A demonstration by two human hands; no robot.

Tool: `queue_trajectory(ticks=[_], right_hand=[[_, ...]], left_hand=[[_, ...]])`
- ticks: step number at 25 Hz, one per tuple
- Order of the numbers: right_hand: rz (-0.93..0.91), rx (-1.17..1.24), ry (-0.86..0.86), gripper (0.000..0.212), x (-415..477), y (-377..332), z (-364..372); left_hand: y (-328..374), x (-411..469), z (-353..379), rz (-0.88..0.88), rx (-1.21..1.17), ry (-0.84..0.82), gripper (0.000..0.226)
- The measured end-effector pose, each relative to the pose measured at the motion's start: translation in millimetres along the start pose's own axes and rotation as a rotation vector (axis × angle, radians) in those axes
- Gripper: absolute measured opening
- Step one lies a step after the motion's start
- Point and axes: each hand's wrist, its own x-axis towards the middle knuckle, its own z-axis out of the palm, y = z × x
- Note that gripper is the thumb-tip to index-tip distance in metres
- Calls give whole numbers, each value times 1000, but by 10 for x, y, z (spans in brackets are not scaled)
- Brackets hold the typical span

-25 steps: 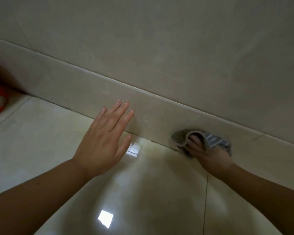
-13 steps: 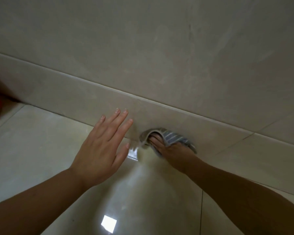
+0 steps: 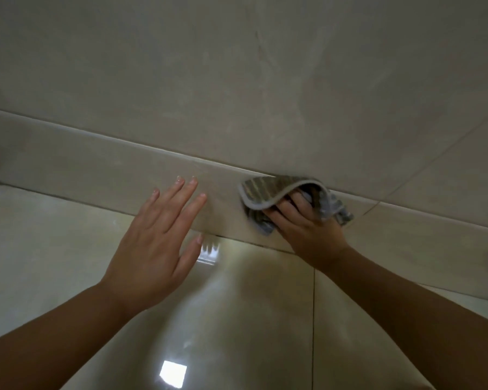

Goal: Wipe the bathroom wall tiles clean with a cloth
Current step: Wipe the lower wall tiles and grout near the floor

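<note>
Pressing low against the wall, my right hand (image 3: pixel 304 226) holds the cloth (image 3: pixel 268 190), a grey striped rag bunched round the curled fingers, with one hemmed edge folding back over the knuckles. The cloth sits on the narrow base tile (image 3: pixel 96 167) that runs along the foot of the wall, its upper edge touching the joint where the large wall tiles (image 3: pixel 237 80) begin, and its lower corner hangs just above the seam with the floor (image 3: pixel 40 249). From my left hand (image 3: pixel 155 243) the cloth lies at about 2 o'clock, near but apart. That left hand is flat and wide, fingers straight and slightly fanned, thumb out to the side, fingertips over the base tile; I cannot tell whether they touch it or hover just off it. Both forearms are bare and reach in from 6 o'clock. The floor is glossy pale tile with a dark grout line running towards my right wrist, and a bright square glare (image 3: pixel 173 372) shows at 6 o'clock.
</note>
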Motion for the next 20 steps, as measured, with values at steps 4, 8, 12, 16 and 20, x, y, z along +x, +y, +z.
queue_trajectory(ticks=[4, 8, 12, 16, 20], right_hand=[[204, -125, 66, 30, -562, 238, -75], [380, -114, 68, 39, -749, 163, 130], [166, 101, -178, 44, -948, -56, 503], [156, 72, -323, 26, -805, -360, 781], [145, 211, -347, 45, -83, -817, 767]], left_hand=[[-81, -116, -20, -12, 21, -28, 58], [-102, -93, 46, -12, 34, -65, 59], [-7, -11, 101, 23, 16, -51, 59], [-61, -56, 145, 28, 10, -55, 58], [-93, -45, 186, 22, 22, -70, 58]])
